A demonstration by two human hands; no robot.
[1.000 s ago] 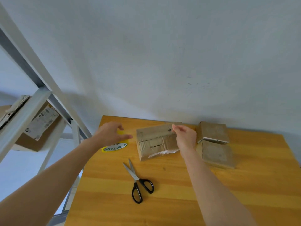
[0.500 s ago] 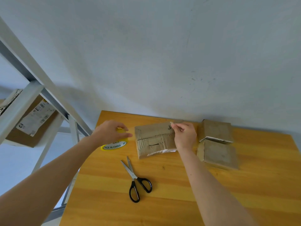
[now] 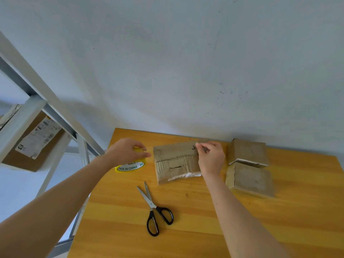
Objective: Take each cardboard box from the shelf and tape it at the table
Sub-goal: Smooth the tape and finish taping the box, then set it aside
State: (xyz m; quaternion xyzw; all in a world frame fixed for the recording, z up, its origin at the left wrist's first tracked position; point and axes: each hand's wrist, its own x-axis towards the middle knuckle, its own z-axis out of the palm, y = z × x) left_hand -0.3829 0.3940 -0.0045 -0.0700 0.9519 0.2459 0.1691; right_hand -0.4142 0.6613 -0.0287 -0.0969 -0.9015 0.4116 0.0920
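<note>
A flat cardboard box (image 3: 175, 162) lies at the back of the wooden table (image 3: 204, 220), with old tape marks and a torn white label on it. My right hand (image 3: 211, 157) rests on its right side, and thumb and forefinger pinch something small at the box's top right edge, likely a tape end. To the left, my left hand (image 3: 126, 150) curls over a yellow tape roll (image 3: 130, 165) printed "MADE IN CHINA" and holds it from above.
Black-handled scissors (image 3: 155, 209) lie in front of the box. Two more cardboard boxes (image 3: 249, 168) sit side by side at the right, near the wall. A white metal shelf (image 3: 46, 108) stands left of the table, with a labelled cardboard box (image 3: 35, 142) on it.
My right hand's fingers have moved from the box's top face to its top right edge and now pinch there. My left hand stays on the tape roll. The camera tilted up slightly.
</note>
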